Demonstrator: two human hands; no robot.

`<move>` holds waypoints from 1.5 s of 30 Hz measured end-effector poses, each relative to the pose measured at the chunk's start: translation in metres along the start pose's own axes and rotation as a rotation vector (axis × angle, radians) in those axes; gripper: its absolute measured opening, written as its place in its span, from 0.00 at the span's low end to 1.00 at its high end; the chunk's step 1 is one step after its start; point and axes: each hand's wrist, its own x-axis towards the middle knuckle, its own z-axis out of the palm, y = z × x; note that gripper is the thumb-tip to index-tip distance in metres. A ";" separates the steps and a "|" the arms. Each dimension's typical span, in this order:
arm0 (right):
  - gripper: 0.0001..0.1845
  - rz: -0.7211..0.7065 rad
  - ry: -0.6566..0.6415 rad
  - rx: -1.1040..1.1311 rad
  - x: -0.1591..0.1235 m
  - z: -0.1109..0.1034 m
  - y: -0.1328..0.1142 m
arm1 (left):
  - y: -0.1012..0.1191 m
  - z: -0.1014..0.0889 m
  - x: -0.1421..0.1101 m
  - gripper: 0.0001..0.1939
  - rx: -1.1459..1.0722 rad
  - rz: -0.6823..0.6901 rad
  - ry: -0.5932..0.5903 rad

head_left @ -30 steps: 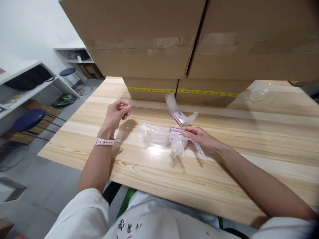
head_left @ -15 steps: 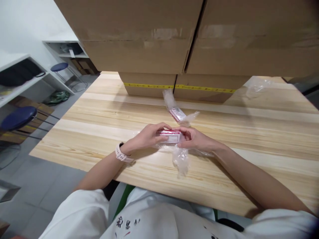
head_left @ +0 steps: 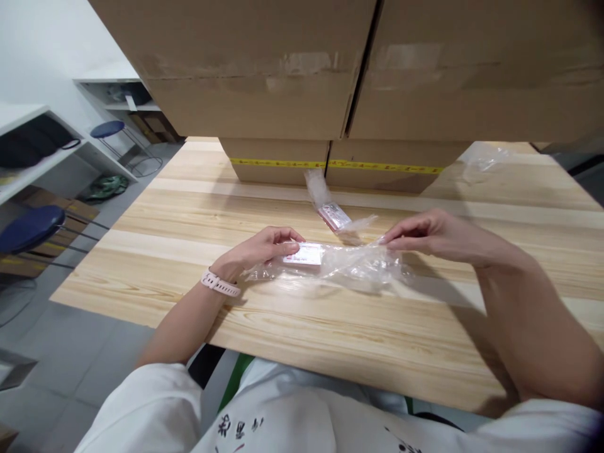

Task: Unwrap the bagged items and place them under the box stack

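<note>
A small white and red box lies inside a long clear plastic bag close to the table's front edge. My left hand is closed on the box's left end, thumb on top, with the film around it. Out to the right, my right hand pinches the bag's upper right edge between thumb and fingers, stretching the film away from the box. A second small box in clear plastic rests just beyond, touched by neither hand.
Large cardboard boxes are stacked along the back of the wooden table. Crumpled clear plastic sits at the back right. Blue stools and white shelving stand to the left.
My right hand has moved right, off the box and onto the plastic film, which is now spread out. The box has turned flatter and shifted slightly left with my left hand.
</note>
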 end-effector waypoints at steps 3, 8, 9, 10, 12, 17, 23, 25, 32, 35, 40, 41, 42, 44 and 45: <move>0.23 -0.052 0.138 -0.160 -0.009 -0.015 0.007 | -0.001 0.009 0.002 0.17 0.018 0.002 -0.055; 0.16 -0.232 0.414 -0.368 -0.013 -0.005 0.000 | 0.000 0.030 0.003 0.13 0.143 0.077 0.013; 0.14 -0.296 0.451 -0.350 -0.012 0.003 -0.005 | 0.001 0.033 0.003 0.12 0.190 0.097 0.037; 0.11 -0.373 0.460 -0.314 -0.011 0.012 -0.011 | 0.001 0.034 0.002 0.12 0.245 0.109 0.053; 0.08 -0.529 0.404 -0.264 -0.005 0.035 -0.022 | 0.001 0.035 0.002 0.11 0.400 0.126 0.094; 0.03 -0.560 0.196 -0.456 0.013 0.093 -0.030 | -0.002 0.031 0.000 0.17 0.780 0.360 0.164; 0.06 -0.413 0.175 -0.497 0.024 0.115 -0.022 | -0.002 0.030 -0.003 0.15 0.794 0.374 0.067; 0.05 -0.394 0.159 -0.470 0.024 0.113 -0.021 | -0.003 0.031 -0.003 0.15 0.769 0.350 0.067; 0.13 -0.215 -0.063 -0.265 0.014 0.094 -0.035 | 0.005 0.026 -0.008 0.18 0.559 0.289 -0.084; 0.21 -0.160 -0.134 -0.165 0.010 0.087 -0.041 | 0.012 0.025 -0.012 0.13 0.467 0.247 -0.180; 0.18 -0.171 -0.091 -0.191 0.015 0.086 -0.037 | 0.002 0.029 -0.002 0.16 0.657 0.314 0.037; 0.17 -0.179 -0.043 -0.244 0.017 0.088 -0.034 | -0.002 0.029 0.001 0.16 0.710 0.323 0.096; 0.16 -0.188 0.020 -0.305 0.019 0.090 -0.031 | -0.006 0.029 0.004 0.16 0.750 0.328 0.151; 0.14 -0.219 0.170 -0.435 0.022 0.094 -0.024 | -0.011 0.028 0.007 0.12 0.787 0.354 0.266; 0.13 -0.247 0.252 -0.492 0.023 0.095 -0.021 | -0.012 0.028 0.007 0.10 0.786 0.384 0.328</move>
